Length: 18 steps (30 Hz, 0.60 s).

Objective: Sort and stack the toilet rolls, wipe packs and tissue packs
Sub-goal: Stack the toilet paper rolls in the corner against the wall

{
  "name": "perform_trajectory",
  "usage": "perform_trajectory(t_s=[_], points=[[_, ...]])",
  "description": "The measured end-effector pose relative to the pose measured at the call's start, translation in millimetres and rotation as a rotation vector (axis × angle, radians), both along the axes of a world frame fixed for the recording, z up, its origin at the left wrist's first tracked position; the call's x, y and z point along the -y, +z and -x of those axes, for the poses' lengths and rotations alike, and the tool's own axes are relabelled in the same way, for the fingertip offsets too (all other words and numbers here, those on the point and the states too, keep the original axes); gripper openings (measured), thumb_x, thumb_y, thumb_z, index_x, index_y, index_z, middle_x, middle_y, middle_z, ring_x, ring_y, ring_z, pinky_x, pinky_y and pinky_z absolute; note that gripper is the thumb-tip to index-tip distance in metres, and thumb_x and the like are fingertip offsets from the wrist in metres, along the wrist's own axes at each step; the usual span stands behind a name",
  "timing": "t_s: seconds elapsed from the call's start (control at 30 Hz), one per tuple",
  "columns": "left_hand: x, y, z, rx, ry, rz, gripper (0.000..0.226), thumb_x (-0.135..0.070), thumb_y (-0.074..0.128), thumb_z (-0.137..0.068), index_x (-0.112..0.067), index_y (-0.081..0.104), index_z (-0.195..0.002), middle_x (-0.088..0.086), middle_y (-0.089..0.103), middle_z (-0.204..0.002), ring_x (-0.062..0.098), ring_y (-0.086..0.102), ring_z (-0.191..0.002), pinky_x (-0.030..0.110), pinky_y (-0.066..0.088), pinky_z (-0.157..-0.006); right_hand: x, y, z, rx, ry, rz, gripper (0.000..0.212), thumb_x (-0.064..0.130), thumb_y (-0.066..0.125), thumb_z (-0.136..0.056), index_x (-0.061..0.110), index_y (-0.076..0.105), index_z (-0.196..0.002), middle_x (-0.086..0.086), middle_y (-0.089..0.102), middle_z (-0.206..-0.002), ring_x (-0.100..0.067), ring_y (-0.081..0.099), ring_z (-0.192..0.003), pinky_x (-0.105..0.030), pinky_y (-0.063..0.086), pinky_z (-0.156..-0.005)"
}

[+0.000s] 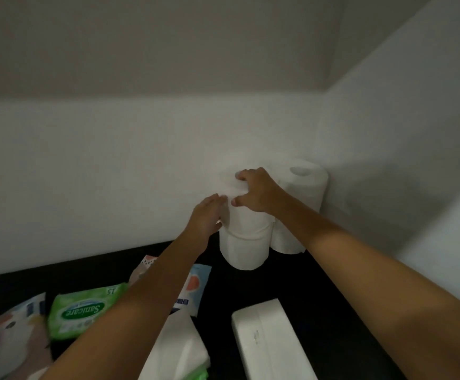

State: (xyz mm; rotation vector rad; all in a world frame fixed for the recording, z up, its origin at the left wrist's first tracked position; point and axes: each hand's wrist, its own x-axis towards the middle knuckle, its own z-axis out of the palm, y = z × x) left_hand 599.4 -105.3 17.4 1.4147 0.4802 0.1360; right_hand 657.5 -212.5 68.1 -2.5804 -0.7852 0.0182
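My right hand (256, 192) grasps the upper toilet roll (246, 218) from above, fingers curled over its top. My left hand (206, 218) lies flat-fingered against its side, holding nothing, likely steadying it square on the lower roll (243, 249). Just beyond the right hand, a second stack of rolls (302, 182) stands in the wall corner, probably for support. Beside my left forearm: green wipe pack (82, 314). Between the forearms: white tissue pack (270, 341). No box or bin seen; everything sits bare on the dark surface (319, 283)

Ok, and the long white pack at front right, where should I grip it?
Across the middle of the long white pack, from above: it lies flat, long and narrow, so thumb and fingers probably span its width and it stays balanced.
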Motion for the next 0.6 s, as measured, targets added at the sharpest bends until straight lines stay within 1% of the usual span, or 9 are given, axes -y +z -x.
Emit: perform_trajectory(t_s=[0.03,0.1,0.2,0.33,0.6], points=[[0,-4,-1,0.004,-0.010,0.016,0.046,-0.031,0.052,-0.092,-0.017,0.045,-0.136,0.003,0.053,-0.132,0.020,0.052,-0.118,0.026,0.045,-0.089,-1,-3,-2,0.004,0.002,0.018,0.071,0.028,0.072,-0.078,0.007,0.041,-0.138,-0.012,0.046,-0.140,-0.026,0.036,-0.133,-0.035,0.031,-0.112],[-2,-11,-2,0.001,-0.020,0.027,0.049,-0.034,0.052,-0.092,-0.023,0.042,-0.138,0.002,0.052,-0.134,0.021,0.051,-0.120,0.032,0.045,-0.094,-2,-8,-4,0.014,0.003,0.024,0.070,0.028,0.072,-0.078,0.007,0.041,-0.137,-0.011,0.046,-0.140,-0.026,0.036,-0.133,-0.036,0.031,-0.112],[-5,-16,-1,-0.008,-0.015,0.035,0.047,-0.038,0.052,-0.091,-0.027,0.044,-0.136,0.001,0.053,-0.131,0.023,0.051,-0.118,0.038,0.047,-0.095,-1,-16,-1,0.059,0.016,0.004,0.068,0.027,0.070,-0.080,0.006,0.040,-0.137,-0.010,0.046,-0.140,-0.025,0.035,-0.132,-0.034,0.029,-0.112],[-5,-18,-1,-0.003,0.002,0.054,0.044,-0.038,0.055,-0.090,-0.028,0.047,-0.132,0.002,0.054,-0.130,0.024,0.054,-0.115,0.045,0.048,-0.097,3,-20,4,0.123,0.039,0.001,0.067,0.027,0.068,-0.082,0.006,0.038,-0.138,-0.010,0.043,-0.142,-0.025,0.033,-0.133,-0.032,0.027,-0.112],[-1,-19,1,0.003,0.005,0.053,0.043,-0.034,0.053,-0.091,-0.025,0.046,-0.133,0.003,0.053,-0.128,0.025,0.052,-0.117,0.045,0.047,-0.097,11,-17,7,0.101,0.046,-0.009,0.066,0.026,0.066,-0.084,0.008,0.036,-0.140,-0.009,0.039,-0.143,-0.023,0.032,-0.134,-0.031,0.026,-0.112]])
